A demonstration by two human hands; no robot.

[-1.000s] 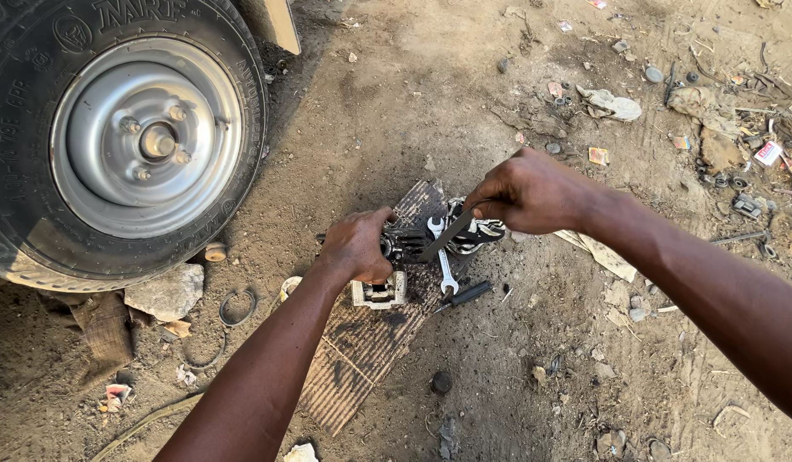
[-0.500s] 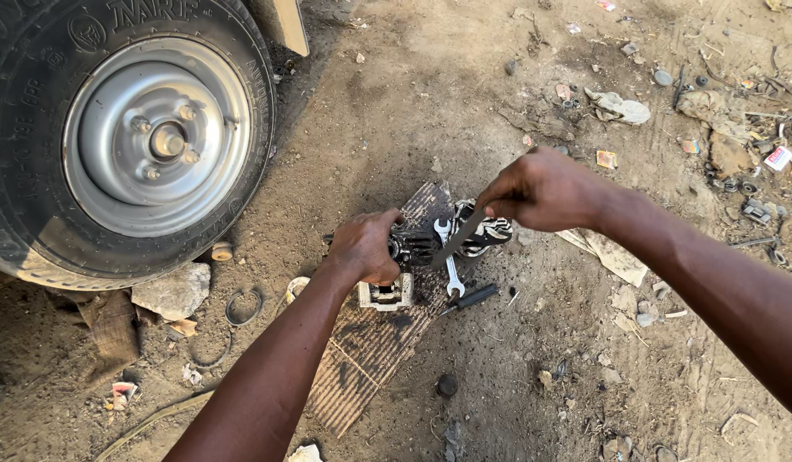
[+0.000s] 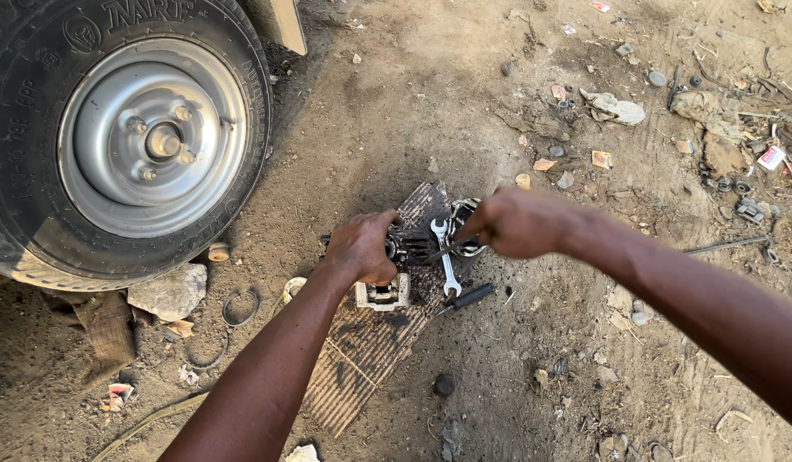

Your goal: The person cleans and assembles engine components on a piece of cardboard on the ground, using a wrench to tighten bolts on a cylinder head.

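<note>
A: Starting at the left edge, what fills it?

B: A big vehicle wheel [image 3: 126,137], black tyre around a grey steel rim, cut off by the top and left borders. A stone [image 3: 167,291] is wedged under its lower right, with a piece of wood [image 3: 105,329] beside it and a wire ring [image 3: 240,306] lying just right of the stone.

A: Any open room?

B: The dirt ground [image 3: 396,103] between the wheel and the scattered litter [image 3: 614,107] at the upper right is mostly bare, and so is the strip below the right forearm. Small stones and scraps dot the rest.

A: And what is the work resting on?

B: A ribbed, oil-stained mat [image 3: 370,342] laid slantwise on the dirt, running from the lower middle up toward the centre. No table, just the ground.

A: The left hand?

B: The left hand [image 3: 361,248] is curled down over a dark metal part [image 3: 404,248] that sits at the upper end of the mat, fingers closed around its left side. A pale square block [image 3: 383,295] sits right under the hand, touching the part.

A: Moving right?

B: An open-ended spanner [image 3: 445,265] lies on the part, head up, shaft pointing down. Just below it, a black-handled screwdriver [image 3: 466,299] rests on the mat's edge.

A: The right hand?

B: The right hand [image 3: 520,224] is closed in a fist around a thin dark tool [image 3: 451,246] whose tip reaches the part. A shiny metal ring piece [image 3: 462,210] shows behind its knuckles.
</note>
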